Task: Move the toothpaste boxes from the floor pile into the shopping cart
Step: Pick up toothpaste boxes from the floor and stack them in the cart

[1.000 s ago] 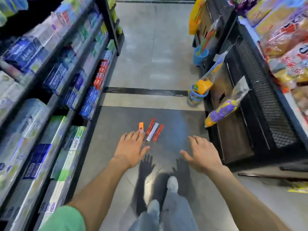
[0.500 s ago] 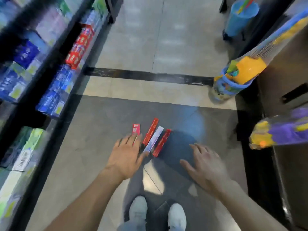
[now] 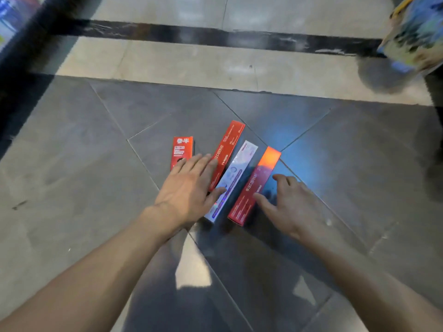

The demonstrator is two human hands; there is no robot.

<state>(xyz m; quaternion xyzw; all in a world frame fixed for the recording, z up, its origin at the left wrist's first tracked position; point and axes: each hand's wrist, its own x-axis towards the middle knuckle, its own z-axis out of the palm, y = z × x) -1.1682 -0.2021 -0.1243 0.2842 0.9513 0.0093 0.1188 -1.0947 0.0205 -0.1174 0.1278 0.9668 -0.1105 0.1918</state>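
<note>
Four toothpaste boxes lie side by side on the dark floor tiles (image 3: 96, 140): a short red box (image 3: 182, 149), a long red box (image 3: 227, 147), a white box (image 3: 236, 173) and a second long red box (image 3: 257, 188). The left hand (image 3: 189, 190) is spread flat over the nearer ends of the left boxes, grip apart. The right hand (image 3: 285, 202) reaches beside the rightmost box, fingers loosely apart, holding nothing. No cart is in view; apparently every box remains to move.
</note>
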